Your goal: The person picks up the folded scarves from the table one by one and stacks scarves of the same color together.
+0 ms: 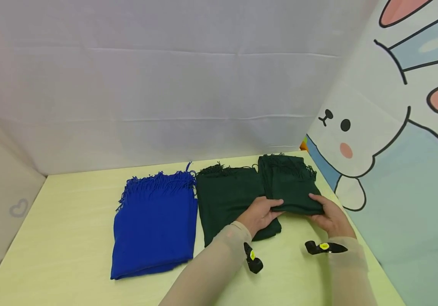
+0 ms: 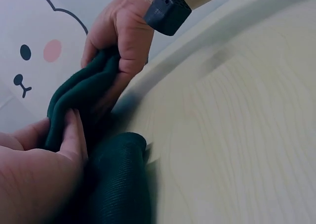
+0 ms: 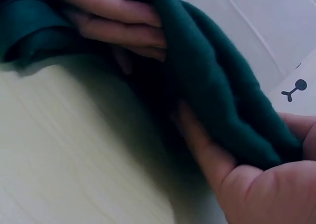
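Observation:
A folded dark green fringed scarf (image 1: pixel 293 191) lies at the right end of the table, its near edge lifted. My left hand (image 1: pixel 260 212) grips the left corner of that edge, thumb above and fingers beneath. The right corner is pinched by my right hand (image 1: pixel 331 216) in the same way. In the left wrist view both hands hold the thick folded layers (image 2: pixel 81 88). From the right wrist, the fingers (image 3: pixel 202 142) show under the cloth. Partly beneath my left hand lies a second folded dark green scarf (image 1: pixel 226 191).
A folded blue scarf (image 1: pixel 154 229) with fringe at its far end lies left of the green ones. The pale yellow table (image 1: pixel 69 238) meets a white cloth backdrop (image 1: pixel 157 93) behind and a rabbit-printed cloth (image 1: pixel 406 204) along the right edge.

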### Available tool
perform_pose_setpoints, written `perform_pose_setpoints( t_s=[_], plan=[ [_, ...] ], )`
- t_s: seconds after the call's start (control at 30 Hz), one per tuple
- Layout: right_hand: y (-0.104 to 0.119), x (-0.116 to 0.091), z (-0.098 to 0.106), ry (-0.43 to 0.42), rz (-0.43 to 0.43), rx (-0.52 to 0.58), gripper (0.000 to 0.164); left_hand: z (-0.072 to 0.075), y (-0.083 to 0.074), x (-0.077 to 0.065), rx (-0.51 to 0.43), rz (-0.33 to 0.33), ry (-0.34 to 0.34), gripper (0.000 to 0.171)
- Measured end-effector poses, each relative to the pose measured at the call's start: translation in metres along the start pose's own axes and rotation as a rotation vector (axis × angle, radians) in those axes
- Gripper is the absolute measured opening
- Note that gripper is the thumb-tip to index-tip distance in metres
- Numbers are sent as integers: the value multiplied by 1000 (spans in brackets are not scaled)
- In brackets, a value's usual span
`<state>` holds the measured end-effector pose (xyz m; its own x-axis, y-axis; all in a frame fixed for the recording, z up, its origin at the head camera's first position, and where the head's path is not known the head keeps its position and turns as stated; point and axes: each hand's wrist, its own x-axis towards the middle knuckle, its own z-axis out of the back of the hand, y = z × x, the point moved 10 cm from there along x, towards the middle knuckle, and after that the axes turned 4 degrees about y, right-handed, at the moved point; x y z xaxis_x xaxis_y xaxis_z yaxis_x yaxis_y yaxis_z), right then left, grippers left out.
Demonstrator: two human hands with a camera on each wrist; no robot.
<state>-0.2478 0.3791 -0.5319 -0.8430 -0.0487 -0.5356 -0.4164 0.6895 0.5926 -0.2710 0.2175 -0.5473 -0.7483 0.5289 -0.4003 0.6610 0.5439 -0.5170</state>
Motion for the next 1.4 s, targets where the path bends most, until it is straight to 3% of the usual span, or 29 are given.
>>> perform_pose_setpoints(
  t_s=[0.27, 0.4, 0.53, 0.67, 0.77, 1.0, 1.3, 1.4],
  plan=[
    [17, -11, -25, 152, 149, -82, 84, -9, -2, 5, -63, 49, 75, 55],
    [21, -17, -38, 192, 190, -87, 85, -15, -4, 7, -77, 51, 113, 55],
    [23, -22, -50, 219, 238, -117, 85, -15, -11, 5, -99, 38, 90, 57],
    [26, -33, -60, 233, 311, -145, 85, -19, -21, 2, -114, 19, 85, 77],
    [28, -44, -67, 256, 385, -145, 84, -27, -30, -2, -84, 3, 117, 81],
    [36, -59, -87, 309, 536, -137, 74, -41, -55, -17, 13, -81, 202, 67],
    [40, -66, -104, 275, 621, -220, 68, -54, -82, -37, 44, -156, 343, 56],
    [40, -67, -112, 291, 632, -241, 68, -54, -91, -43, 33, -163, 359, 57]
  ],
)
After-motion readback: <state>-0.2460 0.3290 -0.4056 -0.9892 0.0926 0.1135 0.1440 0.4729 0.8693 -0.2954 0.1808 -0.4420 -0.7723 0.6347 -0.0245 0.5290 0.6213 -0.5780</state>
